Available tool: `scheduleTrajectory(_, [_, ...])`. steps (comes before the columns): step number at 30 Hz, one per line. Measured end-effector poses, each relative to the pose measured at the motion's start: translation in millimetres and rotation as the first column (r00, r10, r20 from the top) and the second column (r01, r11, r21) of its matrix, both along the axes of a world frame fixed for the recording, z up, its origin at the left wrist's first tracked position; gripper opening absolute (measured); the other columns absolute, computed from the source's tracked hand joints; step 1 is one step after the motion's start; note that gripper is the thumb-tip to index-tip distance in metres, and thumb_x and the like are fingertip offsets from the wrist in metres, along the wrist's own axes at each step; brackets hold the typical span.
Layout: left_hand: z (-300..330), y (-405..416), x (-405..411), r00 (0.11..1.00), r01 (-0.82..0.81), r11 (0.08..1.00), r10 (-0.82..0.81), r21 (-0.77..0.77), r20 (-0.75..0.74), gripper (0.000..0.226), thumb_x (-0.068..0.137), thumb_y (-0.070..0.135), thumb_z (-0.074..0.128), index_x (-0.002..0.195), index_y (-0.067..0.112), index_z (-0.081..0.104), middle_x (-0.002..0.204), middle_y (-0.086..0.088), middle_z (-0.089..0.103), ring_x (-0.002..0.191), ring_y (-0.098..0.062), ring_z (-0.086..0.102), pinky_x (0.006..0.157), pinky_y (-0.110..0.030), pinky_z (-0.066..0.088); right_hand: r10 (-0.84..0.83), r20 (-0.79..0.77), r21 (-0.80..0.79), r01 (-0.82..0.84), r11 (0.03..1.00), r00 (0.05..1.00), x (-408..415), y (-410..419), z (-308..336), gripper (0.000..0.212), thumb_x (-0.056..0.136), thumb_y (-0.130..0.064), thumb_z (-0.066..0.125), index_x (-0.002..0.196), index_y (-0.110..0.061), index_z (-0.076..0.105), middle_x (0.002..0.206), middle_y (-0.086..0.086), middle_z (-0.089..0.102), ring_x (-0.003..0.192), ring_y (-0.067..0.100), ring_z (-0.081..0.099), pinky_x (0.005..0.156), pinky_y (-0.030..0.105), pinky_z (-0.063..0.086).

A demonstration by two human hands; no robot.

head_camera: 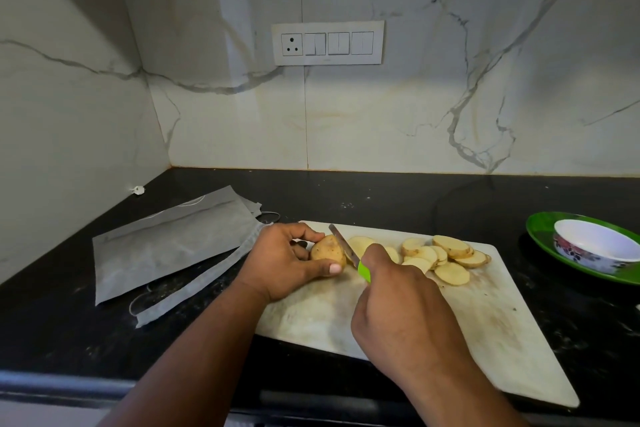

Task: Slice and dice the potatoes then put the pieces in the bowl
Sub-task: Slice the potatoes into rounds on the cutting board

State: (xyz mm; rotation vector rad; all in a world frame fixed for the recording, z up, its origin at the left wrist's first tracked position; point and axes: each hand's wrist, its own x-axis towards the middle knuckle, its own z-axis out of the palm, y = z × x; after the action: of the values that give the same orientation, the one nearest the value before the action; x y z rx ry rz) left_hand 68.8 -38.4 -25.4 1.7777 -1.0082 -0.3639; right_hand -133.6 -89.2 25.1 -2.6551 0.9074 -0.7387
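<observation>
Potato [327,251] sits gripped in the left hand [287,262], while the right hand [398,305] clasps the knife [346,248] against its cut face

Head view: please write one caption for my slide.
Left hand holds potato; right hand slices with green-handled knife on cutting board.

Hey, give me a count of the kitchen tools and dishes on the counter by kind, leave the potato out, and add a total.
Cutting board: 1
Knife, green handle, held in the right hand: 1
White bowl with a flower pattern: 1
Green plate under the bowl: 1
Grey bag: 1
Total: 5
</observation>
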Motion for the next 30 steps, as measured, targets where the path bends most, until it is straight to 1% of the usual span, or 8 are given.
scheduleTrajectory(5, [-4,-2,3,1.0,-0.002,1.0,0.002,-0.012,0.009,0.064,0.047,0.055,0.094,0.1,0.024,0.075,0.084,-0.02,0.076,0.084,-0.047,0.069,0.08,-0.054,0.061,-0.009,-0.001,0.006,0.009,1.0,1.0,2,0,-4,0.035,0.094,-0.026,0.053,0.125,-0.033,0.04,0.081,-0.012,0.054,0.069,0.007,0.055,0.05,0.015,0.035])
scheduleTrajectory(8, [-1,-2,2,1.0,0.009,1.0,-0.008,-0.022,0.008,0.056,0.051,0.043,0.095,0.099,0.02,0.075,0.082,-0.014,0.077,0.072,-0.034,0.071,0.076,-0.044,0.062,-0.007,0.01,-0.002,0.007,1.0,1.0,4,-1,-6,0.033,0.093,-0.024,0.052,0.123,-0.032,0.041,0.077,-0.011,0.049,0.068,0.007,0.052,0.049,0.016,0.031])
scheduleTrajectory(11, [0,-2,1,0.999,0.033,0.999,-0.034,-0.036,-0.019,0.051,0.055,0.036,0.096,0.098,0.017,0.075,0.082,-0.004,0.079,0.073,-0.018,0.074,0.075,-0.035,0.064,-0.009,0.005,0.001,0.009,1.0,1.0,10,-5,-5,0.033,0.093,-0.024,0.054,0.124,-0.03,0.043,0.078,-0.01,0.047,0.069,0.008,0.049,0.049,0.017,0.029])
scheduleTrajectory(16, [-3,-4,3,0.998,0.043,0.997,-0.041,-0.057,0.038,0.041,0.061,0.032,0.098,0.094,0.022,0.075,0.089,0.004,0.078,0.081,-0.026,0.074,0.077,-0.037,0.064,0.002,-0.028,0.002,-0.002,1.0,1.0,23,-9,-1,0.035,0.091,-0.02,0.054,0.124,-0.027,0.045,0.083,-0.007,0.045,0.071,0.015,0.045,0.047,0.019,0.024])
scheduleTrajectory(22, [-5,-5,3,0.999,0.035,0.997,-0.035,-0.065,0.007,0.036,0.066,0.024,0.098,0.093,0.018,0.074,0.083,0.005,0.077,0.07,-0.01,0.071,0.069,-0.026,0.06,0.017,-0.043,0.03,-0.016,0.999,0.999,4,-1,-14,0.043,0.092,-0.022,0.052,0.133,-0.031,0.042,0.081,-0.01,0.045,0.072,0.012,0.046,0.051,0.019,0.026])
scheduleTrajectory(24, [-6,-5,4,0.999,0.04,0.997,-0.04,-0.065,-0.003,0.038,0.065,0.023,0.098,0.093,0.016,0.074,0.085,0.001,0.078,0.072,-0.012,0.071,0.072,-0.029,0.061,0.019,-0.035,0.037,-0.018,0.999,0.999,1,-1,-16,0.043,0.092,-0.022,0.051,0.133,-0.031,0.042,0.082,-0.01,0.046,0.073,0.013,0.046,0.052,0.02,0.027])
scheduleTrajectory(27, [-5,-5,3,0.998,0.056,0.996,-0.056,-0.07,-0.003,0.037,0.065,0.019,0.097,0.094,0.012,0.074,0.084,0.003,0.078,0.071,-0.009,0.07,0.071,-0.025,0.06,0.014,-0.024,0.032,-0.013,0.999,1.0,13,-8,-14,0.038,0.09,-0.02,0.051,0.126,-0.029,0.046,0.082,-0.008,0.048,0.072,0.015,0.048,0.052,0.022,0.029])
scheduleTrajectory(30, [-4,-4,1,0.997,0.07,0.995,-0.068,-0.077,0.022,0.04,0.063,0.027,0.096,0.094,0.014,0.075,0.086,0.004,0.078,0.073,-0.011,0.07,0.073,-0.026,0.061,0.027,-0.018,0.04,-0.027,0.999,0.999,28,-12,-12,0.034,0.088,-0.017,0.052,0.12,-0.024,0.049,0.079,-0.006,0.046,0.07,0.016,0.047,0.049,0.024,0.029])
